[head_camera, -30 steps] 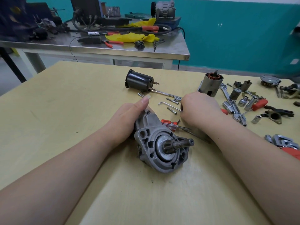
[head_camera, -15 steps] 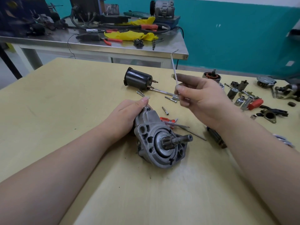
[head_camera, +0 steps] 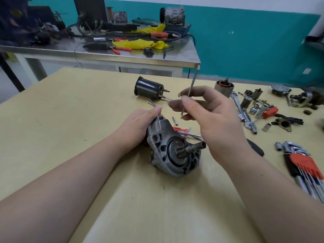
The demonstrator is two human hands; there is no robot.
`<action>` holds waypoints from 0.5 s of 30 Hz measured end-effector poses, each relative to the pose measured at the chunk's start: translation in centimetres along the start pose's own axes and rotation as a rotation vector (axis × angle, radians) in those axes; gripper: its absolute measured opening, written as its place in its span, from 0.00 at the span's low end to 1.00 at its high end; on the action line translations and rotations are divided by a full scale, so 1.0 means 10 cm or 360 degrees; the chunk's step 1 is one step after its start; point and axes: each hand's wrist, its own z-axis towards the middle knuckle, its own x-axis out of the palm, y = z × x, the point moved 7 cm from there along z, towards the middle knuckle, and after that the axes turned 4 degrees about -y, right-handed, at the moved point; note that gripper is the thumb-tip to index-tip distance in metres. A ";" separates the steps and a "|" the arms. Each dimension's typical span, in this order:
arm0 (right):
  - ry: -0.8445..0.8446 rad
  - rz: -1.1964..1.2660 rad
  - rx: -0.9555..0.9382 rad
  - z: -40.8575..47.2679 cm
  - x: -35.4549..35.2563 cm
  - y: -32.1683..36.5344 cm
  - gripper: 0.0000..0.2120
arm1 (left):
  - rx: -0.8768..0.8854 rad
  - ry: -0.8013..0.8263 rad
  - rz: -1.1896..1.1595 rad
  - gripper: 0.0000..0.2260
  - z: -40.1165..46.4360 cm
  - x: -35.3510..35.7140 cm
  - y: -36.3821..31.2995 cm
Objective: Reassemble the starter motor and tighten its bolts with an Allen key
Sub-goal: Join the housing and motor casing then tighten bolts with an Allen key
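On the yellow tabletop (head_camera: pixel 70 120) no brand, label or writing can be read on any part or tool. At the middle lies the starter motor (head_camera: pixel 172 151), its grey housing on its side and the geared shaft pointing toward the right. The left hand (head_camera: pixel 138 127) grips the rear of the housing, fingers curled round it, thumb on top. The right hand (head_camera: pixel 208 118) hovers above and just behind the motor, thumb and fingers pinching the Allen key (head_camera: pixel 192 81), which stands nearly upright with its short bent end at the top. Behind the hands a black cylinder (head_camera: pixel 149 89) lies on its side, and a copper-wound core (head_camera: pixel 224 87) stands to its right. A small bolt (head_camera: pixel 174 120) lies just beside the motor. At the right edge sits a set of Allen keys in a red holder (head_camera: pixel 305 163).

Compared with 0.5 s before, the right hand has drawn slightly nearer the motor with the key held the same way; the left hand keeps its grip, and the motor has not moved
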 end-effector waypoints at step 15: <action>-0.0130 -0.0171 -0.0525 -0.08 -0.03 0.16 0.11 | 0.0058 0.0110 -0.0100 0.24 -0.01 0.09 -0.01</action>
